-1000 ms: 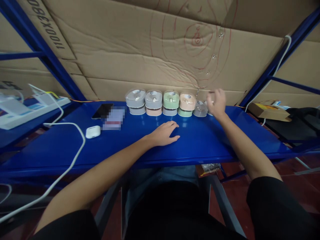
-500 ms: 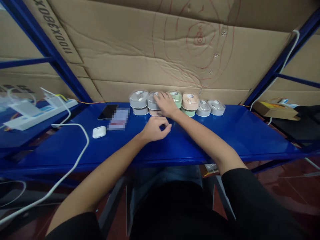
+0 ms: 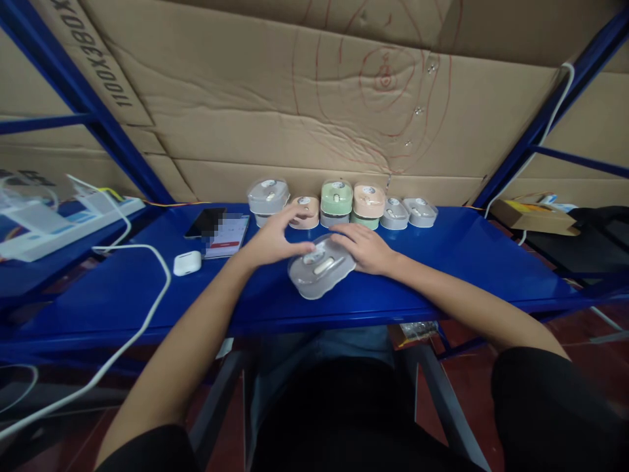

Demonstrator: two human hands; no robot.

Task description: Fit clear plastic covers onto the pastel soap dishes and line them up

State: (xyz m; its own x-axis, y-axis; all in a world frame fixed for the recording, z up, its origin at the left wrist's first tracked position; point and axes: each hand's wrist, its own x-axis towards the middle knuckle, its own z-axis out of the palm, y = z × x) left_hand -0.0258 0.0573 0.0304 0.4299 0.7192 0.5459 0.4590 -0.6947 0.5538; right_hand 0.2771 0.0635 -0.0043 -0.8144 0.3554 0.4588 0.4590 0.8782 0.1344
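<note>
"yo how many tubs you count?"
"ten lol: six gray tubs, two peach tubs, two green tubs. plus two phones, one earbud case."

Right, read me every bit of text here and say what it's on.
"1100X380X", on the cardboard strip, cut off at the top.
Dark print on the far-left cardboard: unreadable.
Round labels on the containers: too small.
Lit phone: too blurred.
Red marks on the cardboard wall: unclear.

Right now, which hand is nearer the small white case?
Left. The left hand is right of the small white case; the right hand is farther right, at the near gray container.
</note>
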